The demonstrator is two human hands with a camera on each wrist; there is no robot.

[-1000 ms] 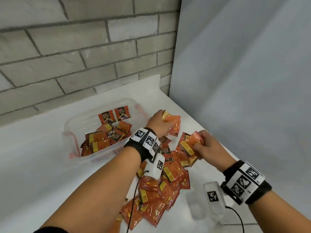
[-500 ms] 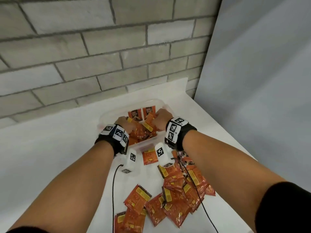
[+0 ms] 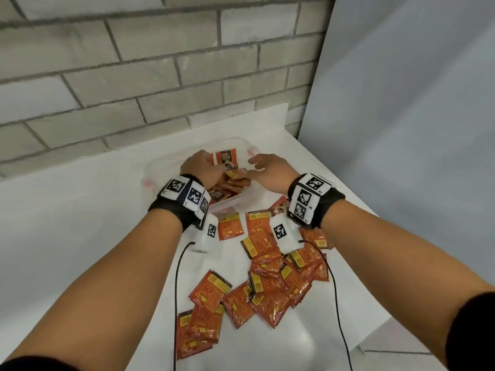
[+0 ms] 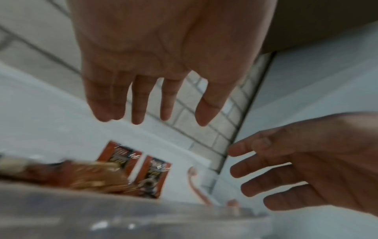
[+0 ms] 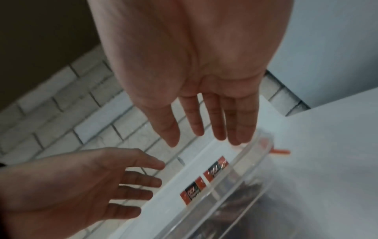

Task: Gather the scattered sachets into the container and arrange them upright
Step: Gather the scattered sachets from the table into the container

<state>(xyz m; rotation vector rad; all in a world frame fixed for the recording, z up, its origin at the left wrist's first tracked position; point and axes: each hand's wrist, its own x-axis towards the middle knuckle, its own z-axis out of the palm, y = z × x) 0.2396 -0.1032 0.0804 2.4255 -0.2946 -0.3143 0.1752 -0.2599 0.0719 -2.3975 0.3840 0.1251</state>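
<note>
orange sachets (image 3: 257, 285) lie scattered toward the table's near edge; more fill the clear container (image 3: 235, 203) near the back corner, under the empty, spread left hand (image 3: 203, 168) and right hand (image 3: 270, 170).

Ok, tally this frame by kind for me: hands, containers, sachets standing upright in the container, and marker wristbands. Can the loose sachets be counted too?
Hands: 2 (left hand, right hand)
Clear plastic container: 1
Upright sachets: 2
Marker wristbands: 2
Loose sachets on the white table: overlapping, no exact count
Total counted: 7
</note>
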